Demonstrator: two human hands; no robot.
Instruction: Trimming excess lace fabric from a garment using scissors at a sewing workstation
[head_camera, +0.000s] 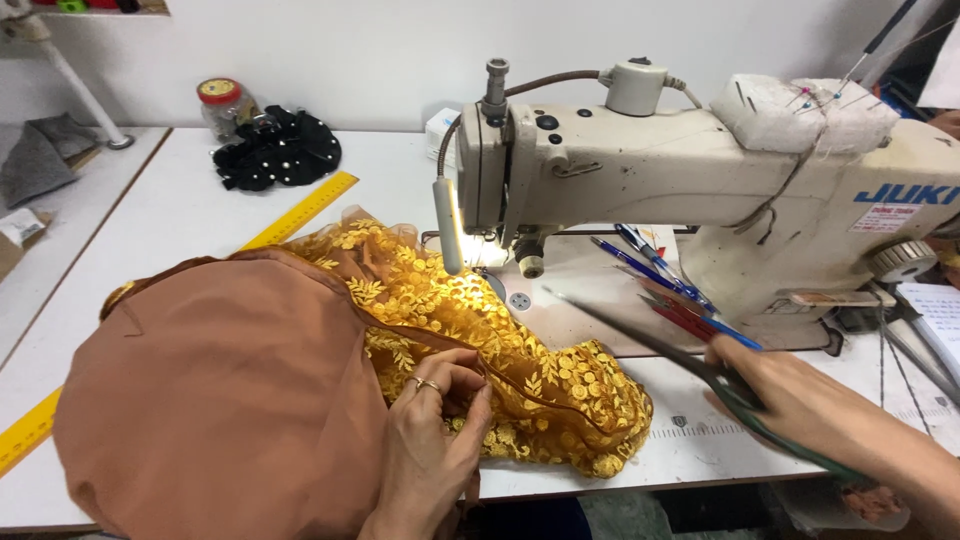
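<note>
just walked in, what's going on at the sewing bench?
A person sits at a cream sewing machine on a white table. The left hand pinches the edge of a brown garment where it meets gold embroidered lace. The right hand holds long scissors, blades pointing toward the machine, blurred. A yellow ruler lies under the fabric; pens rest on the machine bed.

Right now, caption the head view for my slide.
Left hand pinches gold lace fabric while right hand holds scissors beside sewing machine.
</note>
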